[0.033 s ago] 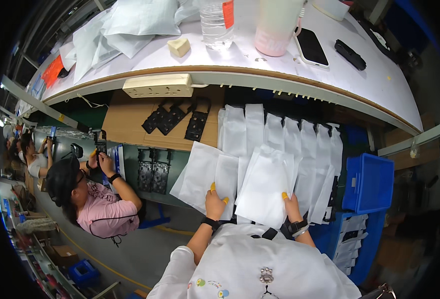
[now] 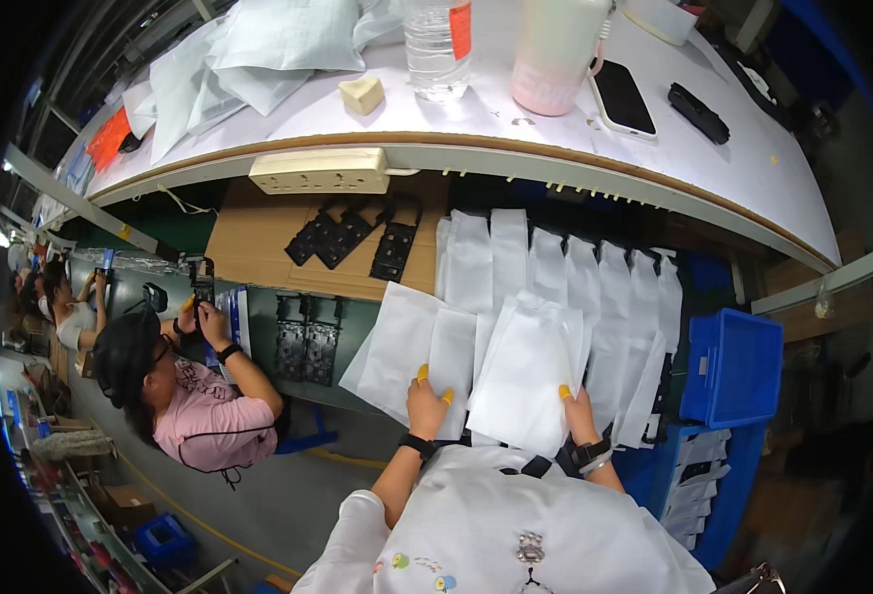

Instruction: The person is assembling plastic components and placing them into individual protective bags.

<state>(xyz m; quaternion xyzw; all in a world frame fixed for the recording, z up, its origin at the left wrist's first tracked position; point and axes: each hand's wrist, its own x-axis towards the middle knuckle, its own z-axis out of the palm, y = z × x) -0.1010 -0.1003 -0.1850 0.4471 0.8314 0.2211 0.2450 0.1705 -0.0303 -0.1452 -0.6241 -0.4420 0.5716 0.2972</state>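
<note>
My left hand (image 2: 427, 404), with yellow finger covers, grips the lower edge of a flat white pouch (image 2: 402, 346). My right hand (image 2: 581, 421), also with a yellow fingertip cover, holds the edge of a second white pouch (image 2: 526, 371) just to the right. Both pouches lie over the near end of a row of several overlapping white pouches (image 2: 555, 262) spread on the work surface in front of me. A black band sits on each wrist.
A blue bin (image 2: 733, 366) stands at right. Black trays (image 2: 306, 348) and black parts on cardboard (image 2: 352, 236) lie at left. On the white shelf (image 2: 753, 148) above are a bottle (image 2: 436, 45), pink cup (image 2: 555, 54), phone (image 2: 623, 97) and power strip (image 2: 323, 170). A seated co-worker in pink (image 2: 209, 416) is at left.
</note>
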